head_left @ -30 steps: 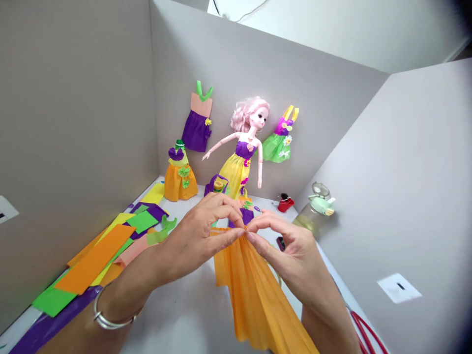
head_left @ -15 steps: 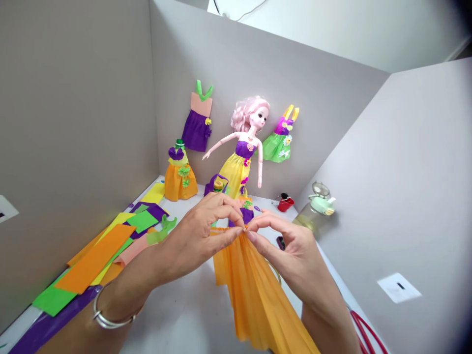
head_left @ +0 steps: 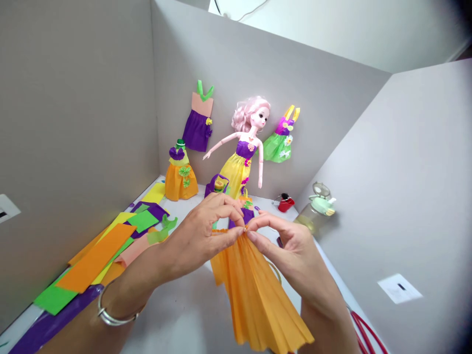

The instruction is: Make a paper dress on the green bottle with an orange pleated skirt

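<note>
A long strip of orange fabric, gathered into pleats along its top edge, hangs from my fingertips over the table. My left hand pinches that gathered edge between thumb and forefinger. Right beside it, my right hand pinches the same edge, the two sets of fingertips almost meeting. Any thread or needle between them is too small to make out. Just behind my hands lies a small purple and orange doll dress, partly covered by them. A pink-haired doll in a purple and yellow dress stands farther back.
Coloured fabric pieces are piled along the left side. A bottle in an orange dress stands at the back left. Two small dresses hang on the back panel. At right are a red bucket, a drink bottle and red handles.
The lower end of the orange fabric has swung left and now hangs clear below my right wrist. Both hands keep their pinch in nearly the same place.
</note>
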